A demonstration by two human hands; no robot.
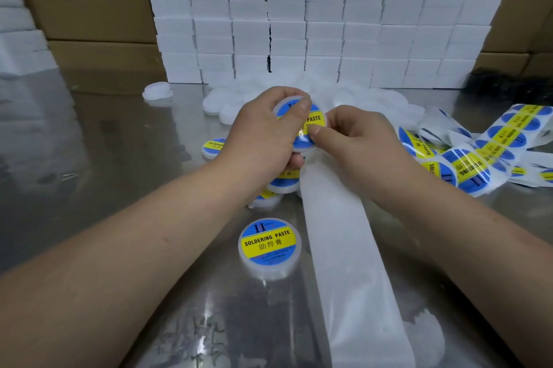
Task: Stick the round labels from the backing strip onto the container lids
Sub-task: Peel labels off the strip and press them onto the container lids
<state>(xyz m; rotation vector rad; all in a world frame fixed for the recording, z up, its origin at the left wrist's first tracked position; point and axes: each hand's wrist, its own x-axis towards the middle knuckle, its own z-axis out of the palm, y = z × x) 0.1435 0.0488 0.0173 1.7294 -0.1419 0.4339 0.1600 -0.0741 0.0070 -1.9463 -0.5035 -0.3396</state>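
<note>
Item, nearest the camera: bare backing strip [344, 263], white, running from the lower edge of view up the middle of the reflective metal tabletop [89, 143] to beneath the hands. Item: labelled container [270, 245], round, white, blue-and-yellow "SOLDERING PASTE" label on its lid, standing on the tabletop just left of the strip. Item: left hand [263, 137], fingers closed around a raised container lid [300, 125], thumb pressed on the upper part of the round label [311, 123]. Item: right hand [359, 140], thumb tip pressing the label's right side; its other fingers curled, and whether they grip the strip cannot be told. Item: further labelled containers [214, 146], clustered on the tabletop under and left of the left hand. Item: label strip [484, 152], loose coils with unused labels, at right. Item: unlabelled white lids [220, 104], heaped behind the hands. Item: stacked white boxes [314, 17] at rear, cardboard cartons [89, 8] either side.
</note>
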